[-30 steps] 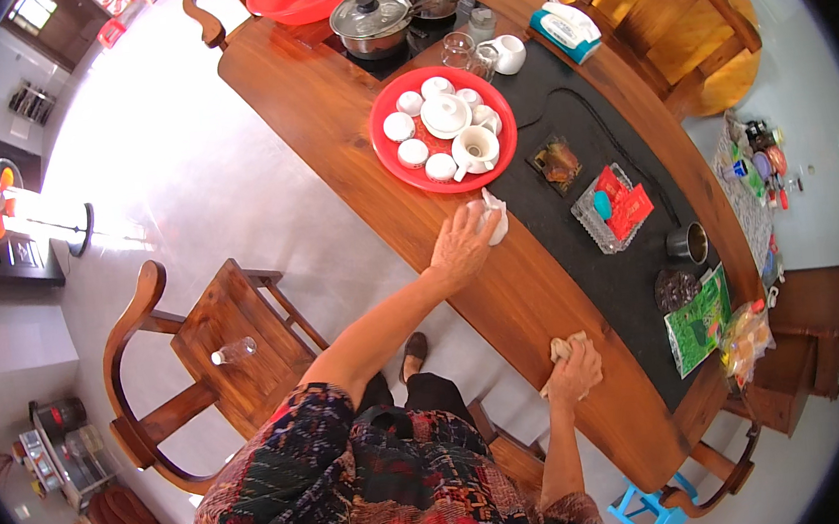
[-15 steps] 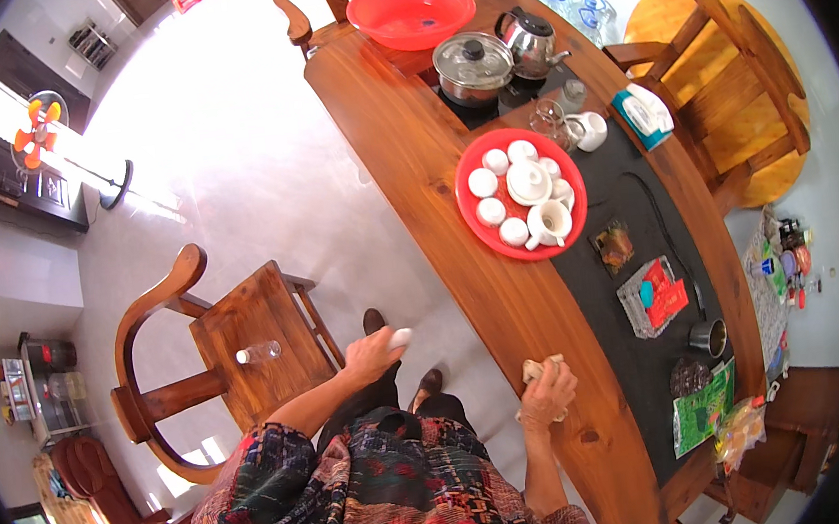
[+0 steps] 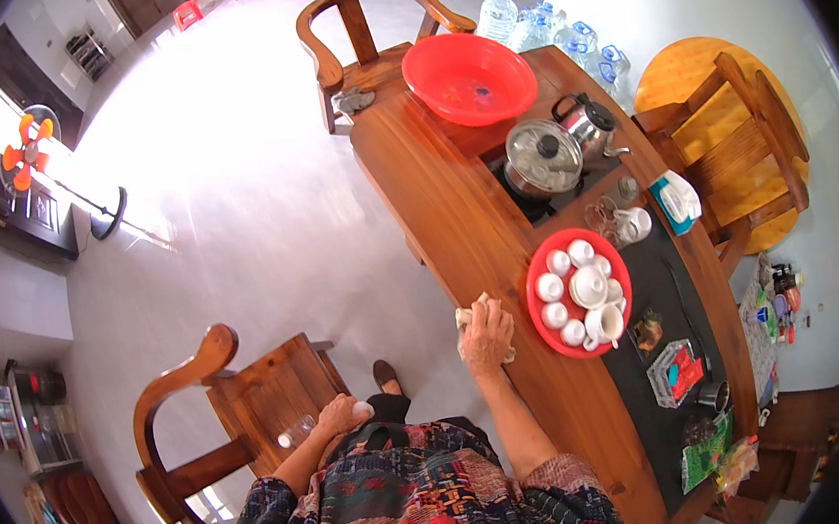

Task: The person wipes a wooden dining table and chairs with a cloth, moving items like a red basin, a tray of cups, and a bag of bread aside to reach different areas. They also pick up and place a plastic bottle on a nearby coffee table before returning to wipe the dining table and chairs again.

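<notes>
The left hand [image 3: 336, 415] is near the body, over the edge of a wooden chair [image 3: 275, 374], its grip closed round a small white wad [image 3: 363, 410]; what the wad is made of cannot be told. A clear bottle [image 3: 300, 432] with a white cap lies on the chair seat, just beside that wrist.

Farther forward, the right hand [image 3: 487, 336] lies on the near edge of the wooden surface [image 3: 552, 405], its grip narrow over a bunched beige cloth [image 3: 463, 320] that shows at both sides of the fingers. Just to the right of it sits a round red tray [image 3: 548, 337] with white cups [image 3: 550, 288], a lidded white pot [image 3: 588, 287] and a white pitcher [image 3: 604, 325].

Beyond the tray stand a white mug [image 3: 633, 226] and a tissue pack [image 3: 676, 202]. Past these are a glass-lidded steel pot [image 3: 543, 156], a kettle [image 3: 587, 127] and, at the far end, a red basin [image 3: 453, 79]. Large water bottles [image 3: 498, 18] stand behind.
</notes>
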The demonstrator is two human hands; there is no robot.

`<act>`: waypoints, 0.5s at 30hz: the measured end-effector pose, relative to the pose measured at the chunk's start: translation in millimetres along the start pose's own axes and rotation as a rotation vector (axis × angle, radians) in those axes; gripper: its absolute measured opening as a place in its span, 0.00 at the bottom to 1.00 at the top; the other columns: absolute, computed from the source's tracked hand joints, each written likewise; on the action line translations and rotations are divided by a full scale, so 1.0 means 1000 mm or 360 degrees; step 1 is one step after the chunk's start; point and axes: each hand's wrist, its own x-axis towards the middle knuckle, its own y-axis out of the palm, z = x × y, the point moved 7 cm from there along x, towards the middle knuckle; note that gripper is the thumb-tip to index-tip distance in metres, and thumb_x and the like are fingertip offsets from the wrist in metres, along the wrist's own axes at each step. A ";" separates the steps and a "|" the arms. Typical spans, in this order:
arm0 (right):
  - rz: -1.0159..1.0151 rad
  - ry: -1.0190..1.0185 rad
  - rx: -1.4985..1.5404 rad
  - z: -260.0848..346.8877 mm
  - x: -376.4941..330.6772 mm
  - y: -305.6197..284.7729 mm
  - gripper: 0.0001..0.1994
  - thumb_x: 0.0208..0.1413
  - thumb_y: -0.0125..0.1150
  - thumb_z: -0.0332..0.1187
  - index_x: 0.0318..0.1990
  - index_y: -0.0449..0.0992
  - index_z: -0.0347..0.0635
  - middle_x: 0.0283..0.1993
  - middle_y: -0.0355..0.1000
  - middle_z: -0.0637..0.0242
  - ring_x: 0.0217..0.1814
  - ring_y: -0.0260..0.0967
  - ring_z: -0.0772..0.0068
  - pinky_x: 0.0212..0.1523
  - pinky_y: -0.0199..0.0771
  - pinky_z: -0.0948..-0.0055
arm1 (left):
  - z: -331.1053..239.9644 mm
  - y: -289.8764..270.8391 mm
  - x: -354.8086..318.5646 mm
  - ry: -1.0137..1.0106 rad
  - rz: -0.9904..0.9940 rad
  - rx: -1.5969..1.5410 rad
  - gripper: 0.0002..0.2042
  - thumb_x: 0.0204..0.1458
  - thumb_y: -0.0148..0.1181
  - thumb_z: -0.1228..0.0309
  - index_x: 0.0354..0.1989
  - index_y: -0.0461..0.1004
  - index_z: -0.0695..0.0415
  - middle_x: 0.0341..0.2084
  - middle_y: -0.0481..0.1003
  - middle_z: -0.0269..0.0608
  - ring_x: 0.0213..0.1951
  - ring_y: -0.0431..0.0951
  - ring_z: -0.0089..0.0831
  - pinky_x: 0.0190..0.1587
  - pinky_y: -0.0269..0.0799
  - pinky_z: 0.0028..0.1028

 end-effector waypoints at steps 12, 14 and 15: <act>0.0048 0.0137 -0.0096 0.043 0.173 0.135 0.14 0.49 0.59 0.31 0.45 0.71 0.51 0.49 0.66 0.68 0.47 0.64 0.58 0.49 0.65 0.58 | 0.053 -0.084 0.071 -0.0015 0.0093 -0.0518 0.20 0.42 0.57 0.66 0.49 0.74 0.43 0.40 0.77 0.51 0.46 0.75 0.52 0.50 0.70 0.43; 0.0042 0.0143 -0.0100 0.050 0.201 0.148 0.15 0.49 0.59 0.31 0.46 0.71 0.52 0.50 0.66 0.68 0.47 0.64 0.58 0.50 0.65 0.57 | 0.060 -0.084 0.087 -0.0103 0.0205 -0.0502 0.20 0.42 0.57 0.65 0.48 0.74 0.42 0.39 0.77 0.51 0.45 0.75 0.52 0.50 0.70 0.43; -0.0067 0.0083 -0.0164 0.055 0.216 0.151 0.12 0.49 0.60 0.34 0.43 0.71 0.55 0.46 0.67 0.70 0.46 0.65 0.64 0.46 0.67 0.59 | 0.061 -0.086 0.095 -0.0108 0.0194 -0.0543 0.20 0.43 0.57 0.64 0.48 0.74 0.43 0.39 0.77 0.52 0.45 0.76 0.52 0.49 0.70 0.44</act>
